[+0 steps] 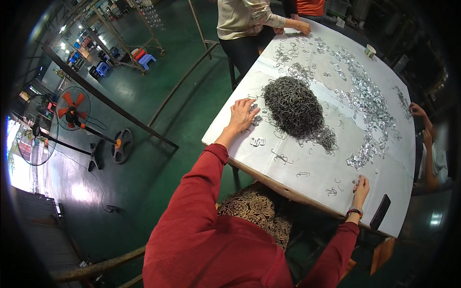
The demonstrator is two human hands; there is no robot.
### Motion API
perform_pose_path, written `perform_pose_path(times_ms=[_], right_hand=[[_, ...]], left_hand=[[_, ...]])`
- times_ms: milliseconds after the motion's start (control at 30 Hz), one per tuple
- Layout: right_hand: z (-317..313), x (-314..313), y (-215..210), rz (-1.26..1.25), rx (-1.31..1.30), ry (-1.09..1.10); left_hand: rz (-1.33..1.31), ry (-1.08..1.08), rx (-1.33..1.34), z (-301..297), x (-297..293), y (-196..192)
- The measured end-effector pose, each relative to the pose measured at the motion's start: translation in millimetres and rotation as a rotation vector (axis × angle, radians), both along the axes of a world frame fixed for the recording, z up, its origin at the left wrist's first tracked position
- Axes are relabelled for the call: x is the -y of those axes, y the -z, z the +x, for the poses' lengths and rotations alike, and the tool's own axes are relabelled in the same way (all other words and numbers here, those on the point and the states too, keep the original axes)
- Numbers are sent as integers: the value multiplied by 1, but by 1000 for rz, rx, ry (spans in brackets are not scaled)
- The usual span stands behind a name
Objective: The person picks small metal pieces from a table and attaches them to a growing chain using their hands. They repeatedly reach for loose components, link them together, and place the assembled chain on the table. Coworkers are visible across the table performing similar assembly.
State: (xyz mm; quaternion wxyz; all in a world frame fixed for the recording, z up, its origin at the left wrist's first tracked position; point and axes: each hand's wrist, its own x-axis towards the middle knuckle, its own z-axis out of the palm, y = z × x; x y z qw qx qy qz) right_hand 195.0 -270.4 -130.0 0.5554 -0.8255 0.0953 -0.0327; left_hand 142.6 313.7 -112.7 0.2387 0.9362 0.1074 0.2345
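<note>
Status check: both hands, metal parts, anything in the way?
Left hand open by small metal pieces. Right hand near table edge, grip unclear. Dark hook pile between hands; black phone right.

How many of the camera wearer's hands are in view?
2: the left hand beside the heap of dark wire hooks, the right hand left of the black smartphone.

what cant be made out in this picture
Head view:
- Left hand: its fingers partly cover the small pieces beneath; whether it grips any is unclear.
- Right hand: whatever is at its fingertips is too small to identify.
- Dark wire pile: outer pieces hide the inner ones.
- Person in orange: head cut off by the top edge.
</note>
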Motion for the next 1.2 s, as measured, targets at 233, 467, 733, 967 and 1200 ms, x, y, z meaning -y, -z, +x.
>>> perform_pose_path(times_ms=[233, 467, 733, 967, 1200], right_hand=[[0, 2, 4, 102, 20, 16], [0, 8, 8, 49, 28, 15], [1, 9, 13, 4, 28, 21], [-4, 8, 11, 99, 28, 38], [-51, -8, -39, 247, 16, 60]], left_hand=[[213, 124, -136, -6, 12, -18], [268, 160, -85, -3, 13, -14], [247, 150, -35, -5, 9, -9], [227, 210, -40, 3, -4, -6], [395, 413, 107, 19, -31, -2]])
